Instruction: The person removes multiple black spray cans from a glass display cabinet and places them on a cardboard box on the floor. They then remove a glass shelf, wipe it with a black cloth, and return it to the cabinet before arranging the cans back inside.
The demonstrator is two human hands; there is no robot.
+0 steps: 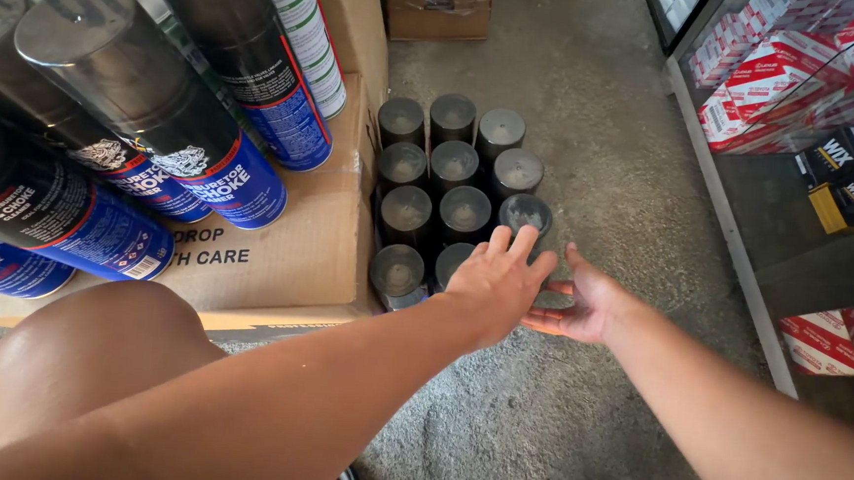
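Note:
A block of several black-capped spray cans [451, 162] stands upright on the grey carpet, packed in rows. My left hand [499, 279] lies flat on the near right corner of the block, fingers spread over the caps. My right hand [581, 304] comes in from the right at the same corner, thumb up. Its fingers reach under the left hand against the side of a can that is hidden from me, so I cannot tell whether they grip it.
Left of the cans, a cardboard carton [298, 252] carries larger blue-and-black spray cans [149, 104] lying stacked. A glass-fronted cabinet [743, 240] with red-and-white boxes [763, 83] runs along the right. Another cardboard box [436, 8] sits at the back. My knee [84, 357] is at lower left.

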